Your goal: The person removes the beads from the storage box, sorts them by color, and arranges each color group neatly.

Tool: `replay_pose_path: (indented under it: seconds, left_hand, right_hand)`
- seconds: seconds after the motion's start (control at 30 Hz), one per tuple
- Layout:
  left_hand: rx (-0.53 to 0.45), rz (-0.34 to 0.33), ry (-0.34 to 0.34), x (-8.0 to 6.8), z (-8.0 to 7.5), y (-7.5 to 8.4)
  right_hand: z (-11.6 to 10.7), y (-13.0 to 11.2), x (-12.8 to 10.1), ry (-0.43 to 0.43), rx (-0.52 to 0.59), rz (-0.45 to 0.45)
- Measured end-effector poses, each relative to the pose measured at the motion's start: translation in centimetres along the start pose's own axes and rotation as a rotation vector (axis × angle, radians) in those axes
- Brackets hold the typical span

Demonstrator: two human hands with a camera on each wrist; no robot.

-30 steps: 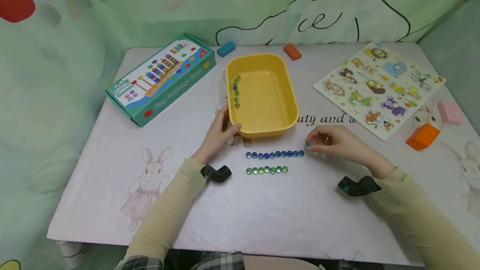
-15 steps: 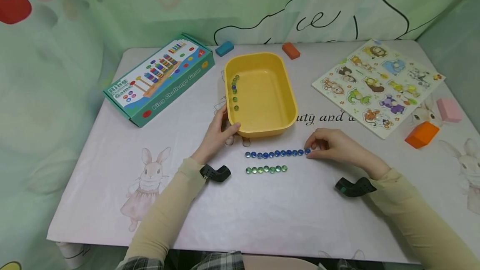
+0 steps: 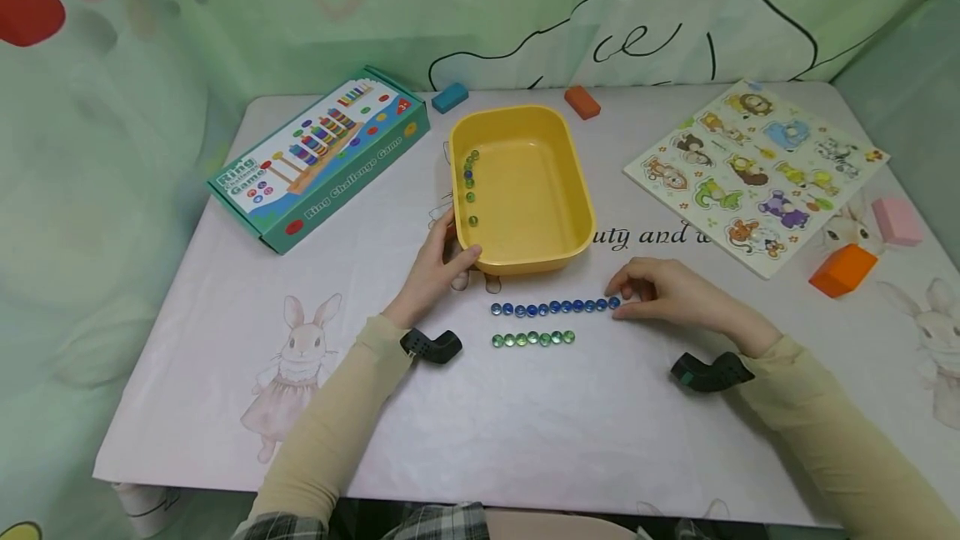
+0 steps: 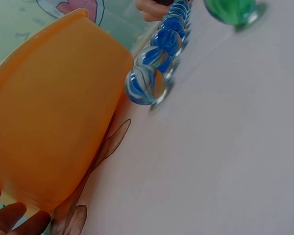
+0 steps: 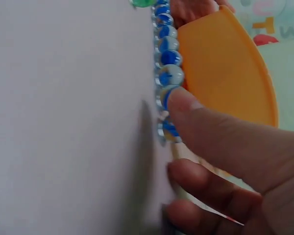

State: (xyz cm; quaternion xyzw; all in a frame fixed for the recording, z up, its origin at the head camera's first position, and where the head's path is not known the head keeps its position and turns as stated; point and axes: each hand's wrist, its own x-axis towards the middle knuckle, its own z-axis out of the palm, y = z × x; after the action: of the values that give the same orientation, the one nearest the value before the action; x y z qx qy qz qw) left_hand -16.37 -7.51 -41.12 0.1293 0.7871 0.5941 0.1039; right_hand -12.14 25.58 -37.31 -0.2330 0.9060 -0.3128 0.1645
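A yellow tub (image 3: 577, 190) stands mid-table with several marbles (image 3: 470, 184) along its left inner wall. My left hand (image 3: 444, 261) grips the tub's near left corner, thumb on the rim; its fingertips (image 4: 10, 220) show under the tub (image 4: 54, 122). In front of the tub lie a row of blue marbles (image 3: 551, 307) and a shorter row of green marbles (image 3: 532, 339). My right hand (image 3: 628, 297) is at the blue row's right end, thumb and fingers closed round the last blue marble (image 3: 614, 302). The thumb (image 5: 206, 127) lies along the row (image 5: 167, 58).
A ring game box (image 3: 322, 158) lies at the back left and an animal puzzle board (image 3: 757, 173) at the right. Small blocks sit about: blue (image 3: 451, 97), orange (image 3: 584, 102), pink (image 3: 897, 222), orange (image 3: 843, 271). A curtain rises behind the table.
My right hand came down and left with a blue marble and set it at the right end of the blue row. The left hand and tub stayed put.
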Motion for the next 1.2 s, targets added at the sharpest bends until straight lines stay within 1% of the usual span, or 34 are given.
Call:
replay_pose_path:
  seconds: [0.13,0.3,0.37,0.47,0.53,0.63,0.7,0.83,0.97,1.1,1.2]
  left_hand:
    - [-0.003,-0.002,-0.004,0.1,0.0,0.0]
    - [-0.032,-0.008,-0.022,0.1,-0.2,0.2]
    - [-0.041,-0.01,-0.031,-0.3,-0.3,1.1]
    - [-0.046,-0.005,-0.036,-0.9,-0.4,2.5]
    - [-0.039,0.001,-0.029,-0.9,-0.4,2.3]
    - [-0.025,0.01,-0.021,-0.5,-0.3,1.0]
    - [-0.02,0.009,-0.017,-0.1,-0.2,0.1]
    - [-0.026,0.015,-0.017,-0.1,-0.3,0.2]
    - [-0.024,0.01,-0.022,-0.1,-0.3,0.1]
    - [-0.023,0.005,-0.028,0.0,-0.3,-0.1]
    - [-0.02,0.005,-0.019,0.0,-0.3,0.0]
  right_hand:
    - [-1.3,-0.7,0.4,-0.052,-0.022,-0.009]
    - [-4.1,-3.2,1.7,-0.091,-0.084,-0.05]
    - [-5.2,-4.6,2.6,-0.119,-0.104,-0.07]
    - [-6.4,-6.7,4.0,-0.187,-0.141,-0.12]
    - [-6.8,-7.9,5.2,-0.239,-0.167,-0.151]
    - [-7.1,-9.4,6.9,-0.284,-0.185,-0.186]
    - [-7.1,-10.1,8.0,-0.284,-0.19,-0.191]
    - [-7.0,-10.8,10.4,-0.248,-0.177,-0.183]
    - [-6.4,-10.4,13.0,-0.188,-0.142,-0.132]
    - [-5.3,-9.5,15.6,-0.142,-0.115,-0.071]
    - [-4.2,-9.0,17.3,-0.137,-0.145,-0.061]
